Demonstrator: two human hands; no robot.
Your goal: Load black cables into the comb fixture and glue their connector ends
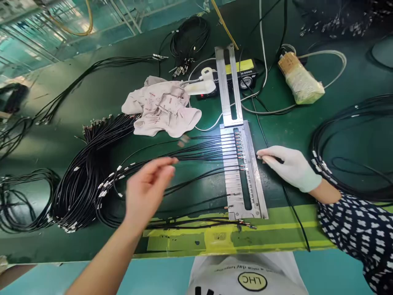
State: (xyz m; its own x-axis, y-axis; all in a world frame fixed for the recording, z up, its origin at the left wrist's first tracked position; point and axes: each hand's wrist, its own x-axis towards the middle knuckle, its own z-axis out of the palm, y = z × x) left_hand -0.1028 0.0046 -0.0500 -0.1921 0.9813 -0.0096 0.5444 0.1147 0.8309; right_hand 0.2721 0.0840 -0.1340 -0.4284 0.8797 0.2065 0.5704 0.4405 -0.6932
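My bare left hand hovers over the black cables, thumb and forefinger nearly together. Whatever they pinch, if anything, is too small to make out. Just above the fingertips is a small blurred brownish thing. My right hand, in a white glove, is closed in a pinch beside the metal fixture's right edge. Something tiny may be between its fingertips. The slotted metal fixture carries several black cables, their stripped ends reaching across its slot. Lower cables lie across and past its near end.
A large cable bundle lies left, coiled cables right. Behind are a crumpled white cloth, a black gauge box and a taped block. Yellow tape lines the table's front edge. A forearm shows lower left.
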